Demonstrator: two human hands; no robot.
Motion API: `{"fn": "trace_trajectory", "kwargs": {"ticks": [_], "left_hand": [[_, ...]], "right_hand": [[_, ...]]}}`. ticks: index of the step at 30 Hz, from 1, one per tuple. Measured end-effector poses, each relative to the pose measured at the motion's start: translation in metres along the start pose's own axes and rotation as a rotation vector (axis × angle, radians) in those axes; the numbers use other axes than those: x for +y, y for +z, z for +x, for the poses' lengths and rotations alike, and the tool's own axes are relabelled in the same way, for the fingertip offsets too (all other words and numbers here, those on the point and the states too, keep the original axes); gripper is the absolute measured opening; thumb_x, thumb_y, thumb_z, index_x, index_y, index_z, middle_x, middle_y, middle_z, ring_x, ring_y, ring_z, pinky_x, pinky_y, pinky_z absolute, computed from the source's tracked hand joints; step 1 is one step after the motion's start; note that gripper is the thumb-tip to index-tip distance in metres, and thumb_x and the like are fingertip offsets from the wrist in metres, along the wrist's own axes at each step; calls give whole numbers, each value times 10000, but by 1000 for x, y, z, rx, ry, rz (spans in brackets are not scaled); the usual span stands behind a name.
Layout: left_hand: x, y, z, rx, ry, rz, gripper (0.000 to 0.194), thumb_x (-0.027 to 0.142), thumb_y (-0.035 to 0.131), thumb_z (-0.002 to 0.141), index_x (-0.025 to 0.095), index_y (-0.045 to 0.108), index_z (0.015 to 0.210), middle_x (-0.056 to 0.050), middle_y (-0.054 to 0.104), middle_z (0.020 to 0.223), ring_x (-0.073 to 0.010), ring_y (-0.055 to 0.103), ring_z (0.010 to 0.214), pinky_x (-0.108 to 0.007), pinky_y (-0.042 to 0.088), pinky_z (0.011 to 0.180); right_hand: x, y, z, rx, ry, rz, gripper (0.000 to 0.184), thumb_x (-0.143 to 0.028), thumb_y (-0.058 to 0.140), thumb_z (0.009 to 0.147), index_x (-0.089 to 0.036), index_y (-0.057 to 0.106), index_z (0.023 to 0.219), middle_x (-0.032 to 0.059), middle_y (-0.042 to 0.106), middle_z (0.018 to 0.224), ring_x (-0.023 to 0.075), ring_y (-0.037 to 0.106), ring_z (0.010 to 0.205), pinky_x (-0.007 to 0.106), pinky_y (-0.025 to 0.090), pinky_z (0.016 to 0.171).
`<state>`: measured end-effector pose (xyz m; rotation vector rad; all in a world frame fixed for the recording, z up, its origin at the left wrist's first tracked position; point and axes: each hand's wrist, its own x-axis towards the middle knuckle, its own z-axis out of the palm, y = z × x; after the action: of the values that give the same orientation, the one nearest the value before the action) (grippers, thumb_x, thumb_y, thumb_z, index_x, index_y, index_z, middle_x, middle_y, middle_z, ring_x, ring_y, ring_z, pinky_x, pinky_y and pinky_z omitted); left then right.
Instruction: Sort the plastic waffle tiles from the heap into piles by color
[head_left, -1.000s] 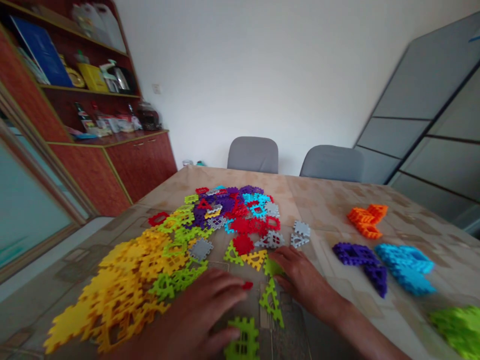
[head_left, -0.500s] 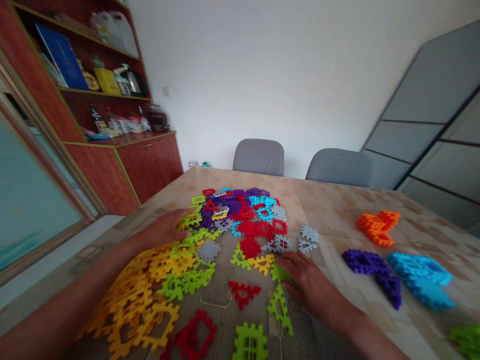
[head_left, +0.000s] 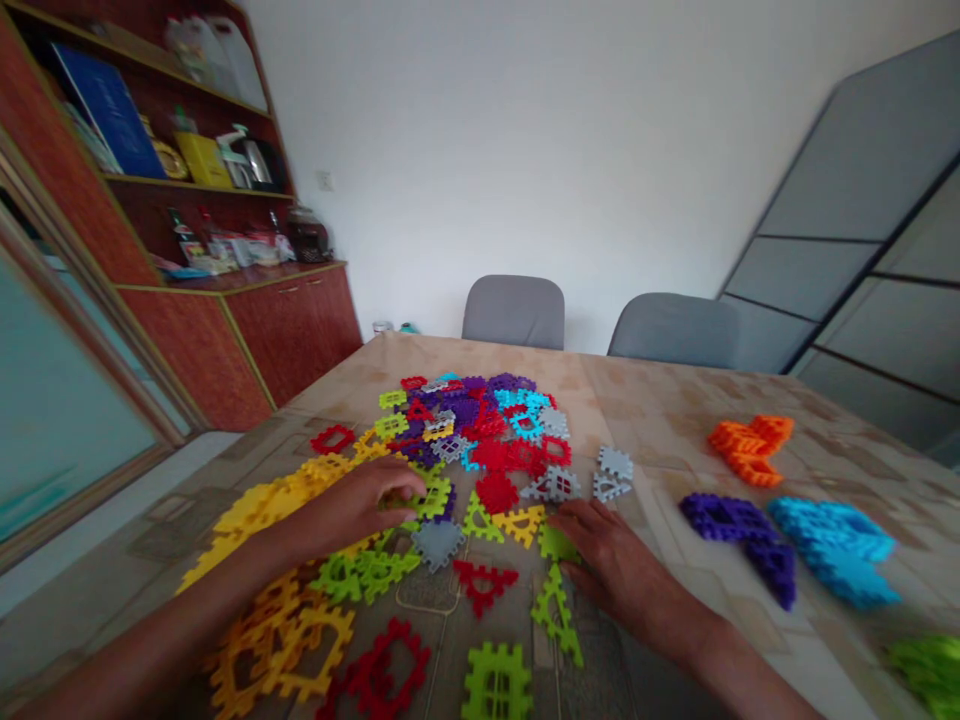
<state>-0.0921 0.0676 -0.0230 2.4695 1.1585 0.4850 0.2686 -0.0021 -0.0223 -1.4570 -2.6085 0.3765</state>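
Observation:
Many flat plastic interlocking tiles lie spread over the patterned table [head_left: 660,420]. My left hand [head_left: 352,505] rests palm down on green tiles [head_left: 431,495] at the edge of a yellow tile heap [head_left: 255,505], its fingers curled over them. My right hand [head_left: 607,560] lies flat with fingers apart, its fingertips on a light green tile [head_left: 556,545]. A green triangle tile [head_left: 555,610] lies just left of that wrist. A red triangle tile [head_left: 484,585] and a grey tile [head_left: 439,540] lie between my hands.
Sorted stacks stand at the right: orange [head_left: 746,450], purple [head_left: 739,530], blue [head_left: 832,535], green [head_left: 930,670]. A mixed pile [head_left: 487,420] lies mid-table. Two grey chairs [head_left: 514,310] face the far edge. A wooden cabinet [head_left: 225,300] stands at left.
My left hand has drawn back from the far left of the pile toward me, dragging green and grey tiles nearer. My right hand has stayed put on the light green tile.

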Motion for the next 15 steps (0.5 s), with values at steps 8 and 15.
{"fn": "trace_trajectory", "kwargs": {"ticks": [8,15], "left_hand": [[13,15,3,32,-54,-83,212,306,682,804,230,670,1001,-77,687,1120,-296,620,1097,-395,461,973],[-7,-30,15,76,-181,-276,507,496,602,863,250,611,1307,-61,652,1361,-337,576,1273,-423,478,1033]], "right_hand": [[4,5,0,34,-10,22,393,-106,592,886,-160,620,1274,137,623,1271,301,544,1189,477,457,1035],[5,4,1,23,-34,25,383,-125,569,903,-151,611,1282,150,610,1284,306,536,1187,487,454,1031]]}}
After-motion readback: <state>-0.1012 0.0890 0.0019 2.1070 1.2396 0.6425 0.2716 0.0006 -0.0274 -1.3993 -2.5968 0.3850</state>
